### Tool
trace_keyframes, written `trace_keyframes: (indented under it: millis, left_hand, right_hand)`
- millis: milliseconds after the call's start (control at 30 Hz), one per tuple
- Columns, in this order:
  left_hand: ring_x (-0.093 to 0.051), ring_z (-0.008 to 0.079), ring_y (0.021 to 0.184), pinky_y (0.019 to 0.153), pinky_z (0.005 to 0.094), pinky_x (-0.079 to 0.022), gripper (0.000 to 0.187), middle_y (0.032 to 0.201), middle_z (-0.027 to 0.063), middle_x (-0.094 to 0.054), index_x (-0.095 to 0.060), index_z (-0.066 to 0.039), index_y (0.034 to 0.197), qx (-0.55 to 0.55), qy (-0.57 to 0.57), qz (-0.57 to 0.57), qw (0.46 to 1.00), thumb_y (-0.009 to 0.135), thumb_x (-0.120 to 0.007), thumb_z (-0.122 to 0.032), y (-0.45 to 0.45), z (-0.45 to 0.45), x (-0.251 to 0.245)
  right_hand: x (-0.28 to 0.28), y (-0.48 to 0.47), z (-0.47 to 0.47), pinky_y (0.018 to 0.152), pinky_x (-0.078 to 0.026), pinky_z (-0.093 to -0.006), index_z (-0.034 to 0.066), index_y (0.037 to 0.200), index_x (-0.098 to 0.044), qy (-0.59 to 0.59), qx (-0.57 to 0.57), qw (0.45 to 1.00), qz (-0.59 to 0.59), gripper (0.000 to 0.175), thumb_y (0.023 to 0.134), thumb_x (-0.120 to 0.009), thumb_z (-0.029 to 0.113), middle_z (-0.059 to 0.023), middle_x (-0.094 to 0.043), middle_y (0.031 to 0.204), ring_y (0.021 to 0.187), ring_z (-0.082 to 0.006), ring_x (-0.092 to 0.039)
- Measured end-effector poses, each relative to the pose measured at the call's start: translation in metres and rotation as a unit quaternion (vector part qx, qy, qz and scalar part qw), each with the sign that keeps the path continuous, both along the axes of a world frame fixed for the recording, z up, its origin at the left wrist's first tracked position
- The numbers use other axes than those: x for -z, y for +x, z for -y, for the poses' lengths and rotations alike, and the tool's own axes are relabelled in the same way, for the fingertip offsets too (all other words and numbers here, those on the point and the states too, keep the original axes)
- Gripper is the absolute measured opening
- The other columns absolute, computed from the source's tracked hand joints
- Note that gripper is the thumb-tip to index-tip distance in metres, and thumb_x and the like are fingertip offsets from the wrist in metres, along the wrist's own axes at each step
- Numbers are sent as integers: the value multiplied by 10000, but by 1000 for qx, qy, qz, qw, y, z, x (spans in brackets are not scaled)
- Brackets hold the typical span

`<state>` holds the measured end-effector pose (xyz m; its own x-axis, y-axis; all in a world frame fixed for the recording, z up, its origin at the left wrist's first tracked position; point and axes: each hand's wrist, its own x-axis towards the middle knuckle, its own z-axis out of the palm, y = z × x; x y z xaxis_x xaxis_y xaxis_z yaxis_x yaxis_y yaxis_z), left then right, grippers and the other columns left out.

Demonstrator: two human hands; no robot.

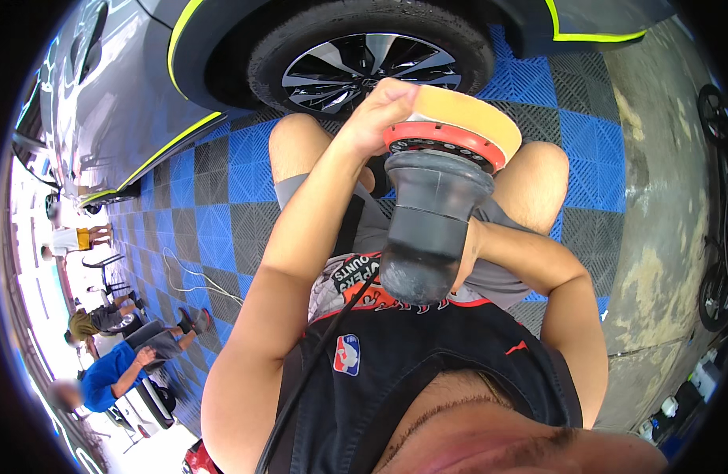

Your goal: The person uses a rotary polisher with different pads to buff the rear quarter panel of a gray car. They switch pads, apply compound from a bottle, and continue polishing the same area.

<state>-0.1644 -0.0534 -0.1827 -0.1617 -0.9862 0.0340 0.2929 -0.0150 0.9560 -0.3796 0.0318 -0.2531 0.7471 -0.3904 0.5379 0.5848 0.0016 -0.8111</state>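
A dual-action polisher (429, 231) with a dark grey and black body stands in front of my torso, its head pointing away from me. My right hand (469, 256) holds the body from the right; most of its fingers are hidden behind the tool. At the head is a red and black backing plate (450, 137). Against it sits a thick yellow foam pad (473, 112), tilted, with a pale wedge showing between pad and plate on the left. My left hand (380, 114) grips the left edge of the pad. A black cord (316, 367) runs down past my chest.
A grey car (127, 101) with lime-green edging rises ahead and left, its wheel (370, 71) just beyond my knees. Blue and grey floor tiles (213, 225) meet bare concrete (648, 249). A pale cable (192, 275) lies left. Several people are far left; a bicycle (716, 237) stands right.
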Motion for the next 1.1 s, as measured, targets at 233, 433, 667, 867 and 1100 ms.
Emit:
trace_keyframes:
  millis: [233, 433, 667, 867, 1100]
  left_hand:
    - [-626, 72, 810, 719, 265, -515, 396, 895, -29, -660, -691, -29, 847, 209, -4, -85, 974, 1010, -740, -387, -21, 39, 19]
    - [-708, 121, 922, 832, 295, -582, 366, 1054, 35, -734, -705, -15, 1196, 180, 92, -130, 971, 1012, -746, -330, -69, 46, 55]
    - [-726, 143, 980, 888, 318, -595, 396, 1123, 53, -749, -679, -13, 1297, 50, 275, -119, 953, 1019, -740, -289, -11, -12, 183]
    - [-692, 185, 1193, 1068, 367, -536, 482, 1303, 98, -734, -643, -5, 1390, -43, 204, -20, 978, 969, -794, -182, 63, -77, 88]
    - [-662, 225, 1252, 1088, 396, -525, 504, 1342, 104, -702, -598, -16, 1424, -130, 157, -193, 960, 973, -774, -154, 59, -69, 95]
  right_hand:
    - [-5, 5, 2, 997, -559, -379, 26, 1268, -666, 84, -46, 994, -47, 843, 523, -1006, 227, -113, -738, 1184, 1071, -230, -709]
    - [-28, 22, 1, 1094, -506, -395, 26, 1389, -605, -50, -143, 985, -86, 997, 514, -1030, 246, -119, -683, 1330, 1224, -254, -659]
    - [12, 3, 24, 1120, -484, -424, -11, 1384, -592, -73, -31, 994, -79, 981, 555, -1007, 314, -135, -662, 1339, 1241, -261, -637]
    - [-8, -35, 41, 1014, -504, -437, 7, 1388, -526, 118, 79, 986, -83, 998, 584, -979, 389, -151, -634, 1243, 1147, -289, -630]
    - [16, -37, 38, 1017, -501, -461, 25, 1500, -398, 154, 110, 982, -24, 1142, 624, -968, 486, -146, -533, 1294, 1173, -310, -587]
